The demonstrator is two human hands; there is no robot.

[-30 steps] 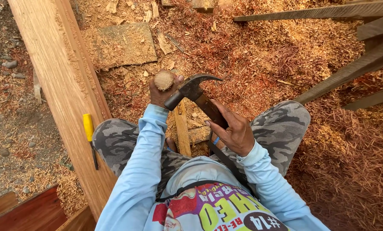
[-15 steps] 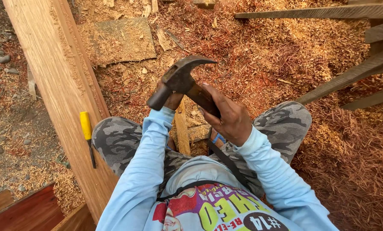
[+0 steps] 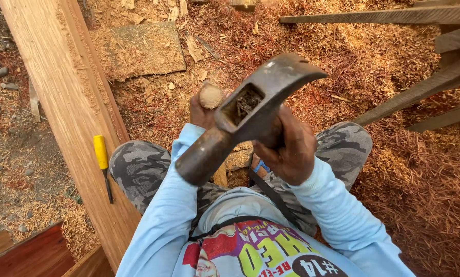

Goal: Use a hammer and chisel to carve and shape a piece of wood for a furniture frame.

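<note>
Dark, rusted steel claw hammer (image 3: 250, 115), head raised near the camera, its handle clenched in the right hand (image 3: 286, 151); the left hand (image 3: 202, 110) is wrapped around a round-topped pale wooden tool handle (image 3: 210, 95), upright between the knees above the sawdust-covered ground (image 3: 394, 169). Risk, as judged: a skewed blow could glance off the small rounded top onto the left-hand knuckles just beneath. Surroundings: long pale timber beam (image 3: 60, 102) at left carrying a yellow-handled screwdriver (image 3: 102, 164); flat stone slab (image 3: 142, 48) ahead; grey slats (image 3: 420, 56) at right.
</note>
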